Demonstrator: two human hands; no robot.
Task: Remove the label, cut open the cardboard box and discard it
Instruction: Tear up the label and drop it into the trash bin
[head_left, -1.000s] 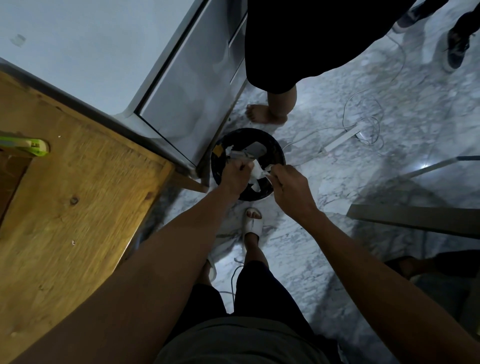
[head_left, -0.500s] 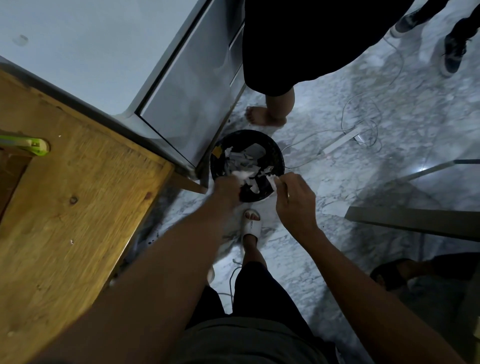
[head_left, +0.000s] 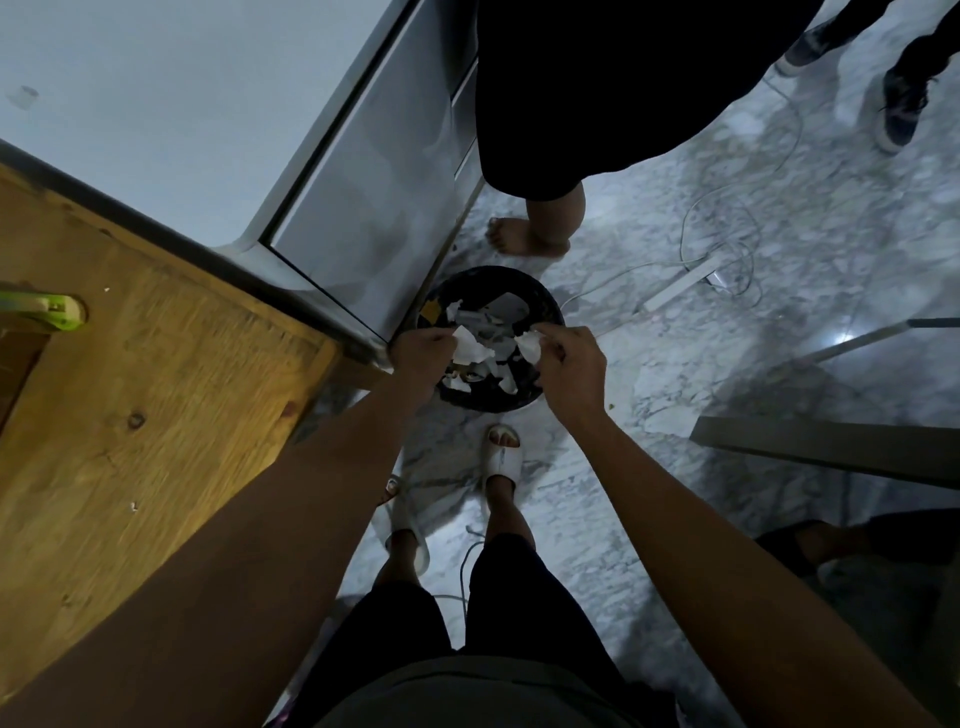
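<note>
Over a black bin (head_left: 545, 306) on the floor, the left hand (head_left: 422, 353) pinches a torn white label scrap (head_left: 467, 345) and the right hand (head_left: 569, 358) pinches another (head_left: 529, 344); thin, limp, likely sticky paper, best held by its edges.

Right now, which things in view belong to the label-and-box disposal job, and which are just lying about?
Job in hand:
left hand pinching a torn white scrap
right hand pinching another scrap
black bin holding paper pieces
green cutter on the wooden table

Lying about:
white power strip and its cables
bystander's bare foot
</note>
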